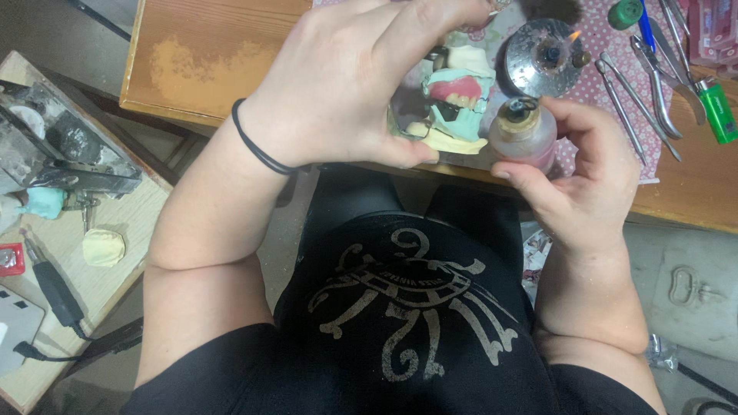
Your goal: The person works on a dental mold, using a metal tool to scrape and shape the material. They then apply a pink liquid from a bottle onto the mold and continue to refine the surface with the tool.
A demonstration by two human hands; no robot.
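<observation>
Wooden desk (207, 61) takes the top of the view, its near edge running just under both hands, patterned pink mat (615, 54) laid on its right half. Side bench (115, 223) at the left carries a dark metal machine (61, 146), a black handpiece (54, 288) on a cord and a pale plaster lump (104, 247).

Left hand (346, 84) is closed from above around a dental model on an articulator (453, 107): cream plaster bases, teal parts, pink wax gum with teeth, held in the air over the desk edge. Right hand (592, 184) wraps a small clear bottle (524, 134) of pinkish liquid, corked top up, just beside the model, not quite touching as far as I can tell.

Handling, my read: the model is stiff but brittle, plaster chips easily, wax is soft and dents. Best grip is on the plaster bases, off the teeth. Bottle looks smooth, probably light and slippery; hold the body, keep it upright.

A lit spirit lamp (547, 55) sits right behind the bottle, small flame showing, so little room going forward. Metal pliers and tweezers (653, 84) and a green lighter (719, 111) crowd the right. Open room is toward the lap and the bare wood at left.
</observation>
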